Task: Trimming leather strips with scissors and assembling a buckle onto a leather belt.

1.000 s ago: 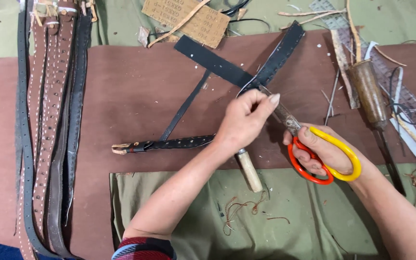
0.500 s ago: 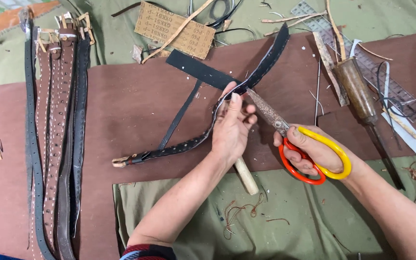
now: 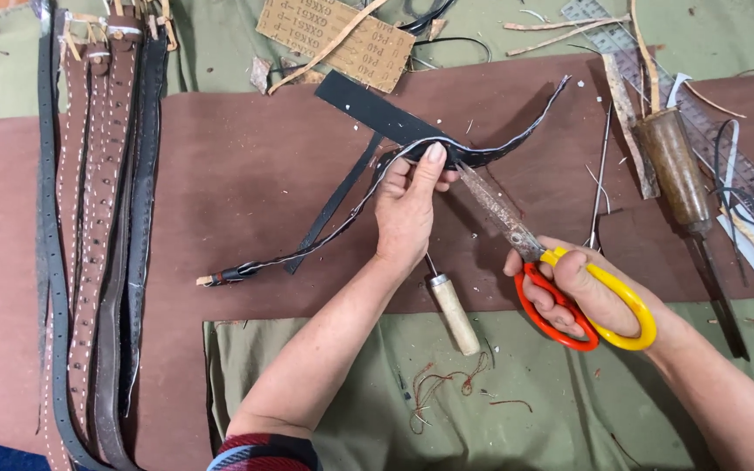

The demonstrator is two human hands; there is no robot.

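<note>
Midway through a trimming cut, the left hand (image 3: 407, 214) pinches a black leather strap (image 3: 325, 231) with pale stitching, thumb and fingers closed on its raised middle, while the right hand (image 3: 582, 292) grips rusty scissors (image 3: 517, 235) by their red and yellow handles, blades meeting the strap just beyond the left fingertips. By the look of it, the next move calls for a steady squeeze along the strap's edge, with the fingers kept clear of the blades. A wooden-handled awl (image 3: 451, 310) lies under the left wrist; finished belts (image 3: 102, 218) lie well to that hand's left on the brown leather sheet (image 3: 246, 148).
</note>
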